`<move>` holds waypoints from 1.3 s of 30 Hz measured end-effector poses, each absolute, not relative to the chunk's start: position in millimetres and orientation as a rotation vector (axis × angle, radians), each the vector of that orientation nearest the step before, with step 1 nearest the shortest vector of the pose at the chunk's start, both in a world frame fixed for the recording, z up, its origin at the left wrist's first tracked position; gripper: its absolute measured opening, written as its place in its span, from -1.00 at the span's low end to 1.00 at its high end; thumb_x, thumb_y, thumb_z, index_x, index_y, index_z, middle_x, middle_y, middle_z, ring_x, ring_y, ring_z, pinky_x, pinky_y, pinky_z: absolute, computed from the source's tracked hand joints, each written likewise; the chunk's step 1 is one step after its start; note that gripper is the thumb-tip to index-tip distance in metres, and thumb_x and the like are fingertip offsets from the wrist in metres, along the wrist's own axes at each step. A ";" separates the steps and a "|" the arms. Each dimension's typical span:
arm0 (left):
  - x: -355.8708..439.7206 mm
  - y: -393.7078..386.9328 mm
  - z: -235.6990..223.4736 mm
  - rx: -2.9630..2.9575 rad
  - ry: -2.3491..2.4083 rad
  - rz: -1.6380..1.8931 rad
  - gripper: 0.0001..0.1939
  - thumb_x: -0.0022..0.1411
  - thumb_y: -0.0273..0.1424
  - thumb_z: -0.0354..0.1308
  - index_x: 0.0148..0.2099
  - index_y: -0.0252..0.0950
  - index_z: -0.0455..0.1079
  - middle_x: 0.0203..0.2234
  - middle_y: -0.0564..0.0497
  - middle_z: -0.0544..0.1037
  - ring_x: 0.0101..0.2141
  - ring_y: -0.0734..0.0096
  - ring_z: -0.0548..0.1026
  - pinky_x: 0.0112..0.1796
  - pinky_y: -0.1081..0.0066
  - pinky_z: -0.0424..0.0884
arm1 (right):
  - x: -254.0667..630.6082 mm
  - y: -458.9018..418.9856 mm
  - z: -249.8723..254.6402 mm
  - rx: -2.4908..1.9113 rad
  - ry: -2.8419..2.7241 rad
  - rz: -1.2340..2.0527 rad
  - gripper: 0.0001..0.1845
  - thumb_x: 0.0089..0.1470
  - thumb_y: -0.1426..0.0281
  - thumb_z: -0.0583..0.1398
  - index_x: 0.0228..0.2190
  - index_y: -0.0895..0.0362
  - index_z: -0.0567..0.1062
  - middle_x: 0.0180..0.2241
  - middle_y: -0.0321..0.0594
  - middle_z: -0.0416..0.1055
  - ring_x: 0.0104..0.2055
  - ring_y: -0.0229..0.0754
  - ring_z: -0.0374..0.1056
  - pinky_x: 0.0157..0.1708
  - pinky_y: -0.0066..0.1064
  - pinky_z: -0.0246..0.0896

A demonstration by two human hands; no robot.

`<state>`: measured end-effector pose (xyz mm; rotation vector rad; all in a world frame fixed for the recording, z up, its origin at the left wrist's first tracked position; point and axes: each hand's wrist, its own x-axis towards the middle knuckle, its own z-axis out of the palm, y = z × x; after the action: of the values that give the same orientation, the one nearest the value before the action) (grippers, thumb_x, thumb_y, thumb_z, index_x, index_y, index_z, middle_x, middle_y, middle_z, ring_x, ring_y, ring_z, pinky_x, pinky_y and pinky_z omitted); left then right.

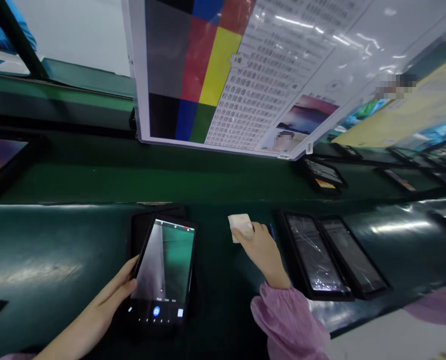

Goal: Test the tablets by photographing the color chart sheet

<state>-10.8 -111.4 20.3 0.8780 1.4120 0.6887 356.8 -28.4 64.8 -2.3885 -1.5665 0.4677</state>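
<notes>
My left hand [120, 292] grips the left edge of a tablet [165, 270], thumb at its side. The tablet's screen is lit with a camera app, showing a grey and green picture and a round blue shutter button. Under its upper left part lies a black tray or case [137, 231]. To the right, my right hand [261, 246] is closed on a small white block-like piece [241, 226], perhaps a folded cloth or a sponge, just above or on the dark green bench. Beside that hand lies a thin blue object [272, 231], maybe a pen, partly hidden.
Two black trays holding film-covered tablets [313, 252] lie on the right. A large printed chart [245, 75] with colour blocks stands behind the bench [223, 280]. Another lit tablet [0, 157] sits at far left. More devices [324, 172] rest on the rear ledge. People in blue show beyond.
</notes>
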 end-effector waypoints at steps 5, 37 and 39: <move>-7.6 -112.5 28.9 0.805 1.305 0.607 -0.10 0.22 0.06 0.27 0.48 -0.02 0.06 0.42 -0.07 0.22 0.40 -0.11 0.15 0.35 -0.11 0.10 | 327.6 -8.7 70.7 -1.946 -1.507 0.719 -0.40 0.07 0.05 0.34 0.04 0.09 0.40 -0.05 -0.07 0.52 -0.09 0.08 0.50 -0.16 -0.19 0.36; 10.9 -117.5 47.5 1.097 1.428 0.498 0.00 0.31 -0.14 0.24 0.51 0.06 -0.38 0.38 -0.18 0.24 0.33 -0.12 0.29 0.23 -0.12 0.34 | 270.5 2.2 21.6 -1.396 -1.619 0.490 -0.56 0.11 0.18 0.44 -0.05 0.00 0.45 -0.17 -0.24 0.46 -0.21 -0.07 0.40 -0.22 -0.24 0.34; 12.2 -117.8 48.3 1.107 1.449 0.503 0.00 0.30 -0.14 0.25 0.52 0.07 -0.35 0.35 -0.16 0.29 0.30 -0.11 0.34 0.22 -0.13 0.35 | 271.1 2.7 19.8 -1.378 -1.636 0.475 -0.56 0.12 0.18 0.44 -0.05 -0.01 0.44 -0.17 -0.23 0.45 -0.21 -0.06 0.40 -0.23 -0.23 0.34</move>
<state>12.2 -117.8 48.3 1.1071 1.4485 0.5028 271.1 2.7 19.8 -1.3781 -1.6362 0.4748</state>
